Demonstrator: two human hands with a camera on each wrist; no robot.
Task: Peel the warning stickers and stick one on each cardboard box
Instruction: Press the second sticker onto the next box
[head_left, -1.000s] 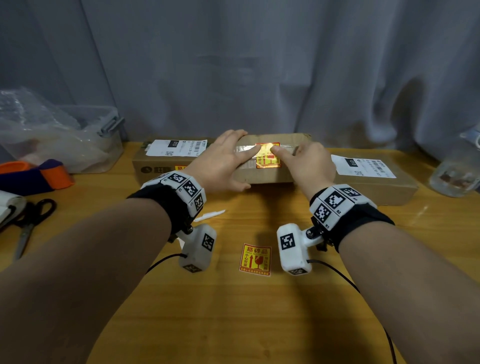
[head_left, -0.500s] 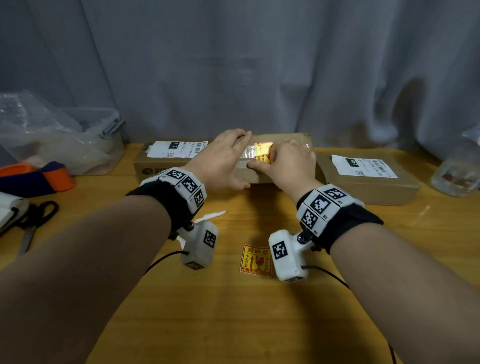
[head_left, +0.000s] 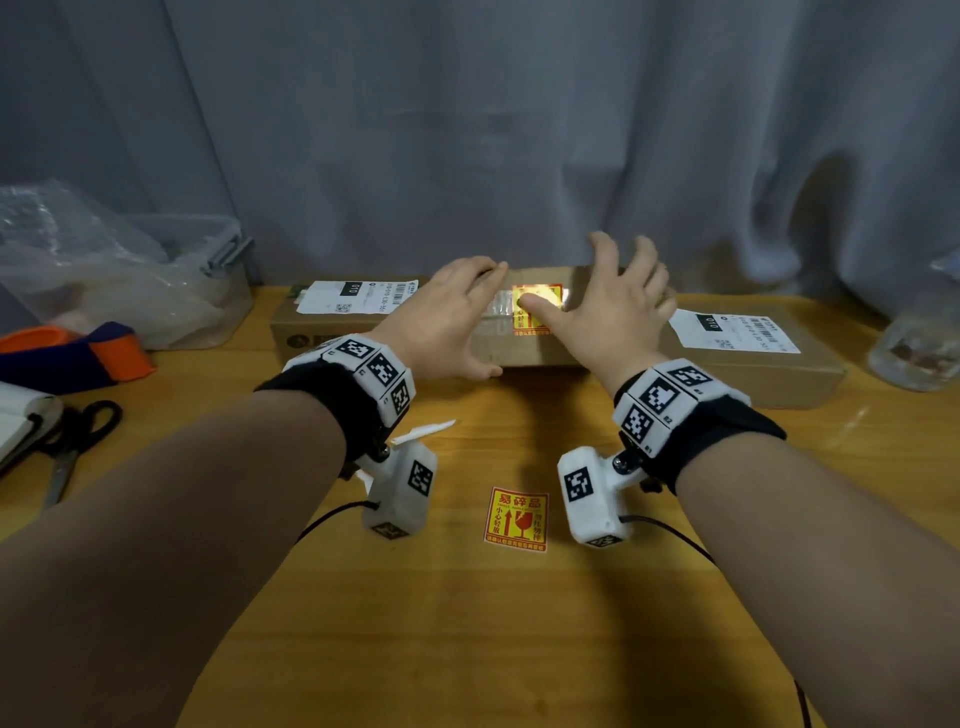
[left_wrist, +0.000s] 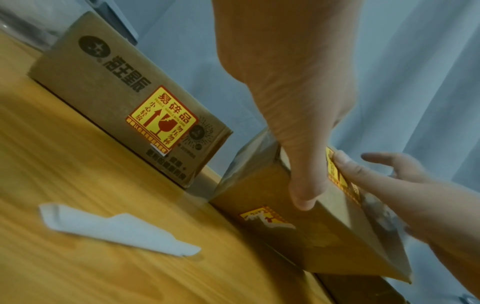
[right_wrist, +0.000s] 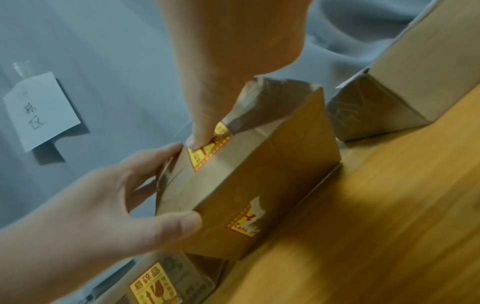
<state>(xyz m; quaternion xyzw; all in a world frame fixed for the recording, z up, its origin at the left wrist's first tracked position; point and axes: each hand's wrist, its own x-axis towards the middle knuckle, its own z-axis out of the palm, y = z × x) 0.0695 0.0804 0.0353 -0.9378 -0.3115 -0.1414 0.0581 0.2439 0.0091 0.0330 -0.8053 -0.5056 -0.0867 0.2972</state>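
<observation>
Three cardboard boxes stand in a row at the table's back. My left hand holds the middle box, fingers over its top and thumb on its front face. A yellow-red warning sticker lies on that box's top. My right hand presses it with the thumb, the other fingers spread straight above the box. The left box carries a sticker on its front. Another sticker lies loose on the table between my wrists. A torn sticker remnant clings to the middle box's front.
The right box has a white shipping label. A white backing strip lies near my left wrist. A clear plastic bin, an orange-and-blue item and scissors sit at left, a glass jar at far right.
My right hand has uncurled: its fingers now spread upward while the thumb stays on the sticker. The left hand keeps its hold on the middle box.
</observation>
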